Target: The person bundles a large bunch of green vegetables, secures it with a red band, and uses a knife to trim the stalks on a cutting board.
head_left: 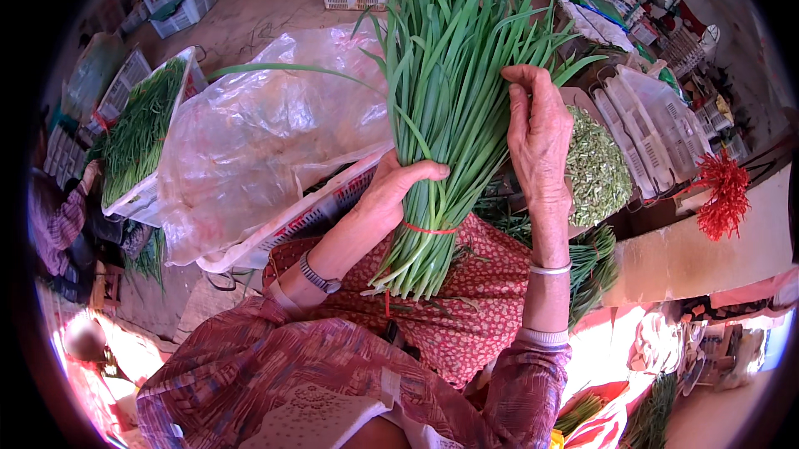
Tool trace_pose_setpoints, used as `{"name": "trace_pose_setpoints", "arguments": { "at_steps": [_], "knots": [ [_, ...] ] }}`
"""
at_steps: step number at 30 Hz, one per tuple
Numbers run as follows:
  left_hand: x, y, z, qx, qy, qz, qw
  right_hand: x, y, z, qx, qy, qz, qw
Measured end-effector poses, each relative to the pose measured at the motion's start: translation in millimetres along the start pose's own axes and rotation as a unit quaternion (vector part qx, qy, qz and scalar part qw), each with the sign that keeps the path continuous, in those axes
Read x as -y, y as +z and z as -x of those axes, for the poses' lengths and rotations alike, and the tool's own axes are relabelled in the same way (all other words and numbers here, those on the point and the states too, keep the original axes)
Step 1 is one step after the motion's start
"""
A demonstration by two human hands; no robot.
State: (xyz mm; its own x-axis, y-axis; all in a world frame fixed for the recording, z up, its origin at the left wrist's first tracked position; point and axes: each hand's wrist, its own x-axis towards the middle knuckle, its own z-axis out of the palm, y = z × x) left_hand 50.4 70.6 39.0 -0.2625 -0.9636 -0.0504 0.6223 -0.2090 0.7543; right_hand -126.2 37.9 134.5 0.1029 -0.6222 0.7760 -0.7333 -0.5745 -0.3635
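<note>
A thick bunch of garlic chives stands tilted in front of me, its leaf tips pointing away and its pale cut ends over my lap. A red tie circles the stems near the bottom. My left hand is closed round the bunch just above that tie, thumb across the front. At the bunch's right edge is my right hand, its fingers curled and the index fingertip against the leaves. Whatever lies between its thumb and fingers is too small to make out. One long leaf sticks out to the left.
Clear plastic sheeting covers a white crate at left. Beyond it, another crate of greens stands near a person's hand. On the right are chopped green bits, stacked white crates and red ties.
</note>
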Motion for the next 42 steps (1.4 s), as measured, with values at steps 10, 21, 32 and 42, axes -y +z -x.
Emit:
{"name": "trace_pose_setpoints", "arguments": {
  "at_steps": [10, 21, 32, 42],
  "knots": [
    [-3.0, -18.1, 8.3, 0.029, -0.009, -0.04, 0.999, -30.8, -11.8, -34.9, 0.065, 0.112, 0.015, 0.991],
    [-5.5, -20.6, 8.2, 0.035, -0.009, -0.052, 0.998, -43.6, -11.3, -34.9, 0.089, 0.102, 0.039, 0.99],
    [-5.5, -34.5, 0.1, 0.038, -0.057, -0.066, 0.996, -44.2, 10.4, -34.9, -0.03, -0.015, 0.185, 0.982],
    [-43.4, -25.1, -31.1, 0.073, -0.153, 0.159, 0.973, -69.2, -45.8, 22.0, 0.048, 0.019, 0.199, 0.979]
  ]
}}
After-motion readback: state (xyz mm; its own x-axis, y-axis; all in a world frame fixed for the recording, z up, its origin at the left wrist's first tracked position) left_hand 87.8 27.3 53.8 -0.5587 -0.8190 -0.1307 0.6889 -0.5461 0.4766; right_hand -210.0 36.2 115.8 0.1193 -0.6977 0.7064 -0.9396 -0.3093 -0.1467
